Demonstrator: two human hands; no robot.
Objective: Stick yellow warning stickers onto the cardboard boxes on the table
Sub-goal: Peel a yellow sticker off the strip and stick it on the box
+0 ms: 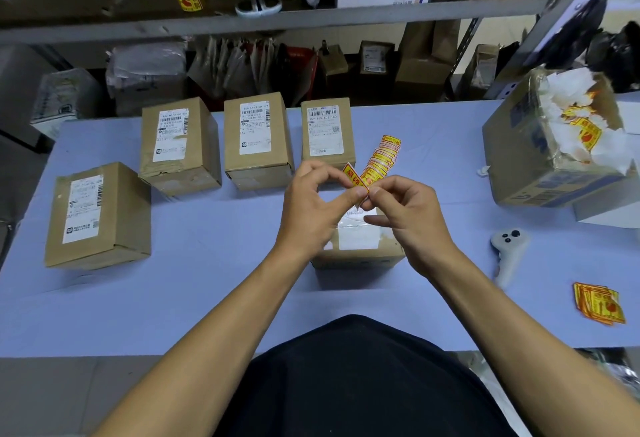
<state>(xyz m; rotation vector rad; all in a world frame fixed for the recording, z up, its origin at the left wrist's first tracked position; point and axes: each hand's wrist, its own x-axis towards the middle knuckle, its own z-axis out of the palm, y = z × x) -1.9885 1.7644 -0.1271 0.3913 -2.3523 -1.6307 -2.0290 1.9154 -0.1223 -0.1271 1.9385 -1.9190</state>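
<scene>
Peeling a yellow warning sticker (354, 180) off its backing, pinched at chest height between left hand (313, 208) and right hand (407, 213), both grips clamped on it. Trailing behind, a strip of stickers (382, 158). Directly beneath, a small cardboard box (358, 246), seemingly next to be labelled. Further back on the lilac worktop (207, 263), three labelled boxes (258, 140) in a row, a fourth (98, 215) at left. At right, a white controller (509, 249), loose stickers (599, 303) and an open carton of scraps (554, 139). Best done by lifting one corner cleanly, keeping adhesive off fingertips, then pressing flat on bare cardboard beside the shipping label.
</scene>
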